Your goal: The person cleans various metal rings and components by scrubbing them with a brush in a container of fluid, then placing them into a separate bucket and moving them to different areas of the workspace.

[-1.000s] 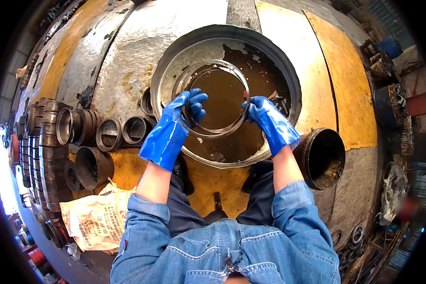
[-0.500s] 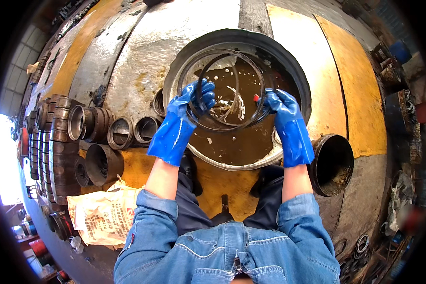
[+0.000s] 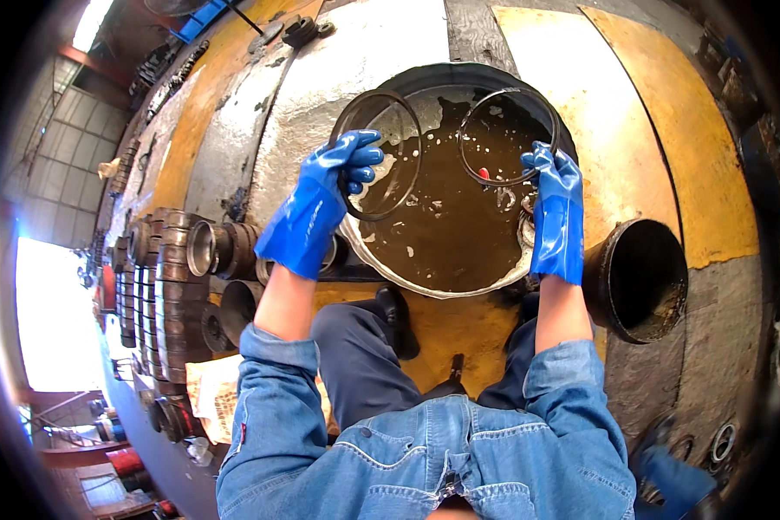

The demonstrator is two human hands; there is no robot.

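My left hand (image 3: 342, 169), in a long blue rubber glove, is closed on a thin dark metal ring (image 3: 419, 156), gripping its left side. My right hand (image 3: 553, 173), gloved alike, pinches a second thin dark ring (image 3: 460, 147) at its right side. Both rings are tilted up, apart from each other, above a wide round tub (image 3: 412, 289) of murky brown liquid with white flecks. A small red piece (image 3: 484, 174) shows by the lower edge of the right ring; whether it is attached or afloat I cannot tell.
A large hollow dark cylinder (image 3: 607, 286) lies right of the tub. Several metal cylinders and rings (image 3: 182, 269) are stacked at the left, near a printed paper sack (image 3: 212, 390). Worn yellow and grey plates (image 3: 641, 113) cover the floor. A blurred blue shape (image 3: 680, 481) is at lower right.
The two rings, overlapping before, are now apart, one in each hand. My hands have spread and raised them upright. The view has shifted, and the blue shape has appeared at lower right.
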